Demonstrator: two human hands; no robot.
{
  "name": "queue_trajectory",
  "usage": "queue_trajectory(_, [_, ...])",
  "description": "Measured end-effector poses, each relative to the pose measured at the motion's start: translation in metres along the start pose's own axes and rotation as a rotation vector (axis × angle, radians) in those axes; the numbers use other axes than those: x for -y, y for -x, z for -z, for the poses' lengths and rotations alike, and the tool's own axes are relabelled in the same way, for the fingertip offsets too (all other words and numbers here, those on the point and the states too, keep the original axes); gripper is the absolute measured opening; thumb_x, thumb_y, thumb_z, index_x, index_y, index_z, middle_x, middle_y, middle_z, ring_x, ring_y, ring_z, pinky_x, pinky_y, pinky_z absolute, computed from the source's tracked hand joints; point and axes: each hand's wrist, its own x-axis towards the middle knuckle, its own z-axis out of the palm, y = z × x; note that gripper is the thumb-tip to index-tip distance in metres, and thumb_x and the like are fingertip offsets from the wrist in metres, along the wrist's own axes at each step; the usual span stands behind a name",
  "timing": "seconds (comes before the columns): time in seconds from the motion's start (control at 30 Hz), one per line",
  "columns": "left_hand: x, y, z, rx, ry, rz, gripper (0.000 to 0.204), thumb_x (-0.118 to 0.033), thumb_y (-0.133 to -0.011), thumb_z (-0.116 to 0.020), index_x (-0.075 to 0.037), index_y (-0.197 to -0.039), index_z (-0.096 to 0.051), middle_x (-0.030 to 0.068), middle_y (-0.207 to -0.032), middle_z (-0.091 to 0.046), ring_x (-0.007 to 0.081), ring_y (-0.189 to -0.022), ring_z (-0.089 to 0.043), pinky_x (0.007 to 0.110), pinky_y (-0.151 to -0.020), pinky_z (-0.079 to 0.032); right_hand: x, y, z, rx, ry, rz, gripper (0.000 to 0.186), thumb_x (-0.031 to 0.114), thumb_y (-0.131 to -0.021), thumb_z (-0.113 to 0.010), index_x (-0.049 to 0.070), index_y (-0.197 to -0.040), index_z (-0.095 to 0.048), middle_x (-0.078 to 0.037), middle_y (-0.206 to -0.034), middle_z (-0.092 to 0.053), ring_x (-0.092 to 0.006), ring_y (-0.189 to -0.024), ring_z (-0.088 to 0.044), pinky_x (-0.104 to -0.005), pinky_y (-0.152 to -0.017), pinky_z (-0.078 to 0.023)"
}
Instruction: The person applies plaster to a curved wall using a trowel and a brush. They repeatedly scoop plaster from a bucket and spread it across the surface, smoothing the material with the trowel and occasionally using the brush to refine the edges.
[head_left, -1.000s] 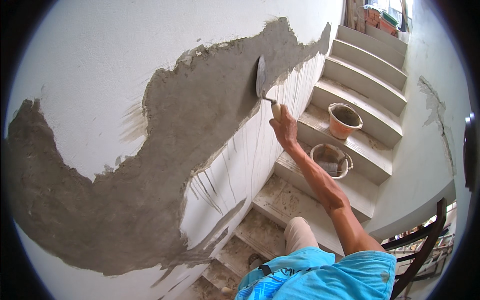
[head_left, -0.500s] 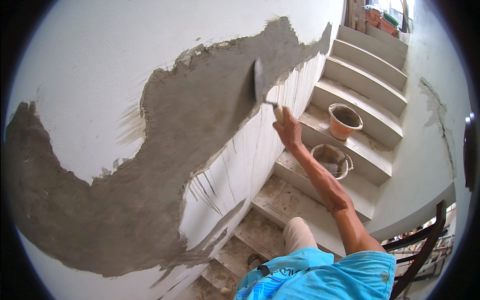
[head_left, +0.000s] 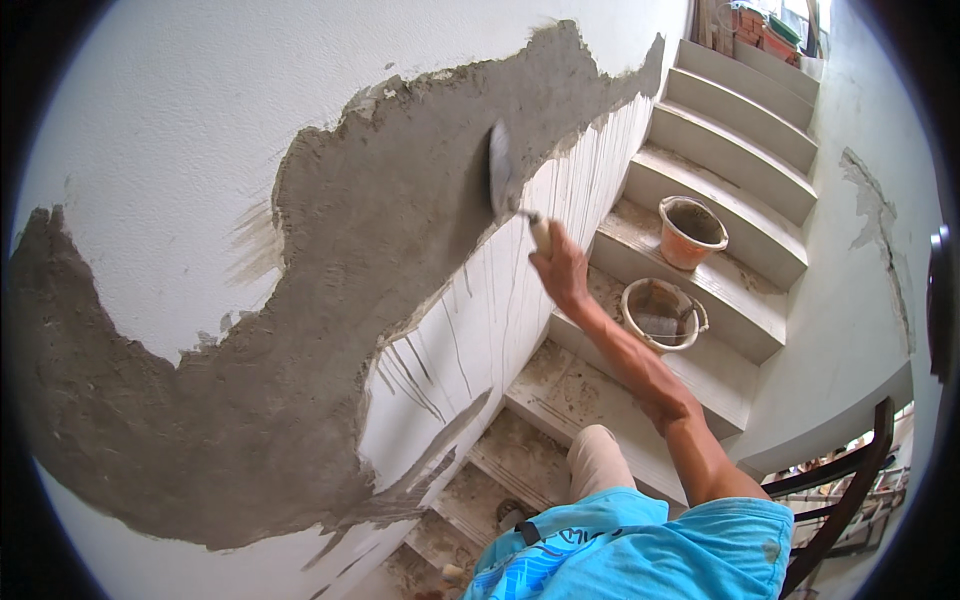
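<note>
My right hand point(head_left: 563, 268) is closed around the pale handle of a trowel point(head_left: 502, 168). The trowel's metal blade lies against the grey mortar patch point(head_left: 370, 210) on the white wall, close to the patch's lower edge. My right arm stretches forward and to the left over the stairs. At the lower edge, a small pale rounded thing point(head_left: 453, 573) shows beside my blue shirt; what it belongs to is hidden. My left hand cannot be made out.
An orange mortar-stained bucket point(head_left: 690, 240) stands on a step to the right. On the step below it sits a pale bucket point(head_left: 660, 318) with a wire handle. Stairs point(head_left: 740, 140) climb toward the far right. A dark railing point(head_left: 850, 500) curves at the lower right.
The trowel and my right hand have shifted a little to the left along the mortar. The blade stays at the wall. The buckets keep their places on the steps.
</note>
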Motion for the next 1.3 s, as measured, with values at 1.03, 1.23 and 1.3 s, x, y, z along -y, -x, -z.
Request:
queue_trajectory(1.03, [0.136, 0.025, 0.06, -0.138, 0.253, 0.211, 0.019, -0.014, -0.092, -0.061, 0.002, -0.084, -0.066, 0.0108, -0.066, -0.059, 0.0218, -0.05, -0.06, 0.043, -0.049, -0.06, -0.032, 0.143, 0.017, 0.118, -0.518, -0.56, 0.033, 0.019, -0.081, -0.064, 0.001, -0.107, -0.058, -0.002, -0.08, -0.054, -0.0099, -0.067, -0.053, -0.0283, -0.054, -0.045])
queue_trajectory(1.23, [0.114, 0.02, 0.069, -0.089, 0.123, 0.049, 0.025, -0.022, -0.09, -0.062, -0.003, -0.074, -0.06, 0.0071, -0.062, -0.053, 0.0191, -0.05, -0.055, 0.04, -0.047, -0.055, -0.084, 0.239, 0.066, 0.248, -0.367, -0.766, 0.026, 0.019, -0.082, -0.063, 0.0, -0.101, -0.061, -0.003, -0.08, -0.057, -0.0124, -0.066, -0.056, -0.0307, -0.058, -0.048])
queue_trajectory(1.3, [0.052, 0.058, 0.072, -0.071, 0.066, -0.064, 0.029, -0.027, -0.089, -0.062, -0.004, -0.072, -0.058, 0.0043, -0.061, -0.051, 0.0175, -0.051, -0.054, 0.038, -0.047, -0.052, -0.085, 0.257, 0.081, 0.206, -0.42, -0.896, 0.024, 0.019, -0.084, -0.063, 0.002, -0.101, -0.062, -0.003, -0.079, -0.058, -0.0121, -0.066, -0.055, -0.0308, -0.058, -0.048])
